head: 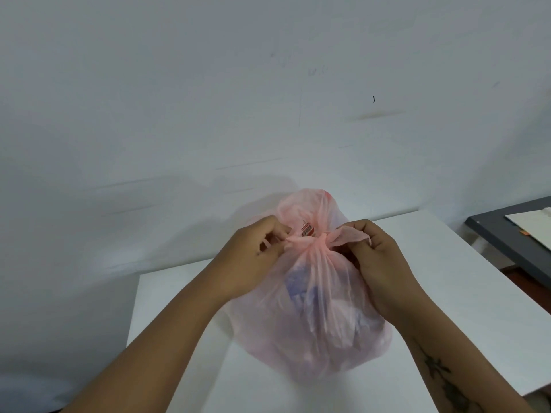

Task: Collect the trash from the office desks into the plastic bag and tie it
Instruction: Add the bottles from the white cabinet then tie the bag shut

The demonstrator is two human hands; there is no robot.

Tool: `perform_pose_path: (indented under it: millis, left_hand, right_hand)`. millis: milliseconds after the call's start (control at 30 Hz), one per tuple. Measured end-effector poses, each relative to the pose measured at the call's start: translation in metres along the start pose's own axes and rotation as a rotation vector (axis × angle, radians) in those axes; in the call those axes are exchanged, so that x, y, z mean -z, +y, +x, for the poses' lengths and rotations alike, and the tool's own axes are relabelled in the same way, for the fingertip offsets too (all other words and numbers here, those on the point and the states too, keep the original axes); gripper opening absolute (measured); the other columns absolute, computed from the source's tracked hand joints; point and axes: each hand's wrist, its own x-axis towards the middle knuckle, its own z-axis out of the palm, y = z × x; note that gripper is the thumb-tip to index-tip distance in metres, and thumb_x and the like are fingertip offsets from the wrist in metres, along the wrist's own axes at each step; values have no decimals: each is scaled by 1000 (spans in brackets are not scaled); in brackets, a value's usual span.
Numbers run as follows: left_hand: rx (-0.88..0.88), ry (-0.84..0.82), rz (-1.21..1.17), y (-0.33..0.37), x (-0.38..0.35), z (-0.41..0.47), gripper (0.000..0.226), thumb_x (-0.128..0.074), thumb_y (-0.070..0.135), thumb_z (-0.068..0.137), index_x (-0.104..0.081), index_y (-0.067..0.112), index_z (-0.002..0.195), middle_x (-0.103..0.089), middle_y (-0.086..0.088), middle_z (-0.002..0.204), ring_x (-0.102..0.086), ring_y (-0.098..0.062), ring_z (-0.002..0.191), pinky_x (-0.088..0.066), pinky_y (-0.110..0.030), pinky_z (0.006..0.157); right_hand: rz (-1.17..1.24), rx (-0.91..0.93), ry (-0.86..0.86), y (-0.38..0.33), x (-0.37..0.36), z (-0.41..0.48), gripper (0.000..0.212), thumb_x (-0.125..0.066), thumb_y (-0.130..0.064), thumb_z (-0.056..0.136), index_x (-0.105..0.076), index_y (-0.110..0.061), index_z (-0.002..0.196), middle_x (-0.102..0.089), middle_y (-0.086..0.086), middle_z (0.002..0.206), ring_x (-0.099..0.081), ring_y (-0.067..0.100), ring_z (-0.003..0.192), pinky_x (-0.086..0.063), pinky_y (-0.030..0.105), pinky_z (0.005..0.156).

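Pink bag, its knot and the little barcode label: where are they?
pink bag (313,308): head view, on its bulging middle.
knot (316,241): head view, on the gathered neck.
barcode label (307,232): head view, on its stripes.

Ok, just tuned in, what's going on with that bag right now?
A person is tying the pink plastic bag, which stands on the white desk. The left hand pinches one end of the bag's gathered top and the right hand pinches the other, one on each side of a knot. Trash shows through the thin plastic. Whether the knot is fully tight cannot be told.
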Motion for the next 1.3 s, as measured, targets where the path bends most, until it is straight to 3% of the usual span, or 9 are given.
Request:
perform_pose_path:
  millis: [233, 367, 567, 700, 800, 867, 967, 1100, 1300]
  left_hand:
    - [147, 225, -536, 5, 8, -3, 10, -60, 16, 98, -58, 8, 91, -72, -4, 81, -67, -16, 76, -56, -34, 84]
    - [118, 321, -429, 7, 10, -1, 9, -61, 24, 96, -61, 16, 93, -68, -4, 86, -63, -16, 73, -54, -29, 75]
    - [-58, 139, 156, 6, 10, 1, 25, -74, 19, 85, -70, 25, 109, -58, 10, 91, -56, -2, 80, -39, -8, 65]
    - [-43, 279, 76, 8, 15, 8, 13, -59, 17, 95, -67, 16, 85, -52, 1, 90, -51, -7, 79, -35, -8, 65]
    - [6, 348, -88, 15, 11, 8, 15, -51, 16, 97, -64, 11, 92, -58, 3, 100, -54, -6, 92, -39, -10, 72]
    - [107, 433, -293, 20, 11, 9, 16, -47, 19, 97, -61, 13, 92, -58, 6, 85, -53, -6, 74, -43, -18, 67]
    - [204, 535, -495, 17, 16, 17, 24, -46, 28, 92, -55, 6, 95, -52, 0, 80, -47, -13, 72, -41, -32, 69]
    - [200, 591, -517, 14, 26, 18, 36, -54, 43, 92, -55, 7, 90, -54, -1, 78, -50, -15, 72, -43, -32, 67]
    - [180, 553, -448, 17, 42, 15, 24, -53, 32, 95, -45, 21, 75, -43, 8, 68, -38, -10, 62, -33, -26, 57]
  right_hand:
    - [198, -68, 31, -3, -1, 4, 14, -57, -9, 94, -70, -8, 88, -73, 14, 88, -68, 24, 79, -55, 32, 73]
    - [286, -87, 41, -6, 0, 8, 14, -57, -8, 94, -70, -6, 91, -72, 15, 89, -67, 24, 82, -53, 36, 79]
    - [248, -130, -26, -4, -6, 5, 19, -46, -14, 98, -59, -1, 97, -73, 17, 97, -70, 32, 93, -54, 43, 87]
    - [148, -150, -9, -8, -5, 1, 19, -47, -25, 98, -60, -11, 99, -71, 11, 86, -66, 27, 78, -51, 40, 77]
    - [72, -164, -81, -12, -7, -3, 25, -49, -44, 94, -67, -28, 99, -72, 11, 98, -67, 31, 93, -51, 40, 86]
    - [82, -164, -141, -15, -6, -6, 28, -49, -49, 92, -70, -34, 103, -72, -2, 108, -66, 21, 105, -49, 41, 96]
    - [-107, -39, -222, -19, -1, -12, 20, -58, -40, 94, -71, -26, 99, -73, -11, 97, -69, 10, 91, -54, 31, 84]
    - [-336, 95, 4, -16, 1, -11, 30, -57, -39, 95, -58, -15, 78, -52, -4, 64, -44, 6, 57, -36, 13, 51]
    - [-173, 141, -27, -25, 4, -12, 11, -54, -41, 96, -60, -33, 93, -62, -20, 89, -58, 0, 77, -41, 14, 66]
